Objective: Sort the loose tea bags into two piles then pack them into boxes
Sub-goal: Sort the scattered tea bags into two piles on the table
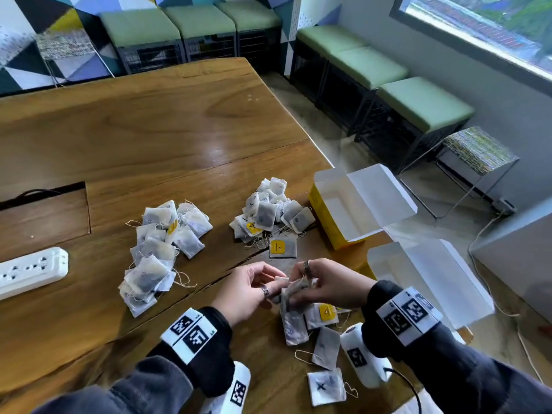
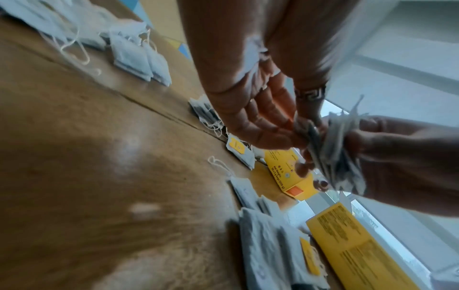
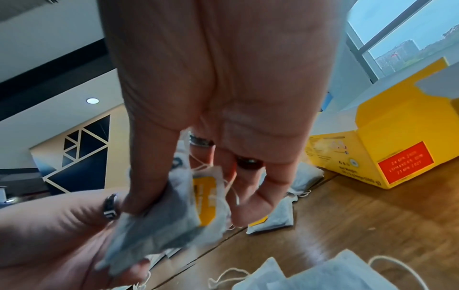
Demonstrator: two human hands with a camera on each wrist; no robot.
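Observation:
Both hands meet over the near table edge on a small bundle of tea bags [image 1: 294, 291]. My left hand [image 1: 254, 286] holds the bundle [image 3: 159, 219] from the left, fingers under it. My right hand [image 1: 321, 282] pinches the bundle [image 2: 340, 149] from the right, thumb on top. Two piles lie on the wooden table [image 1: 155, 138]: a left pile [image 1: 162, 249] and a right pile [image 1: 268, 215]. A few loose tea bags [image 1: 325, 348] lie below the hands. Two open yellow boxes stand at the right, the far box [image 1: 343, 210] and the near box [image 1: 418, 273].
A white power strip [image 1: 30, 270] lies at the left edge. A cable recess [image 1: 44, 210] is cut into the table at the left. Green-cushioned stools [image 1: 418, 106] line the walls beyond the table's right edge. A cable [image 1: 493, 294] runs on the floor at right.

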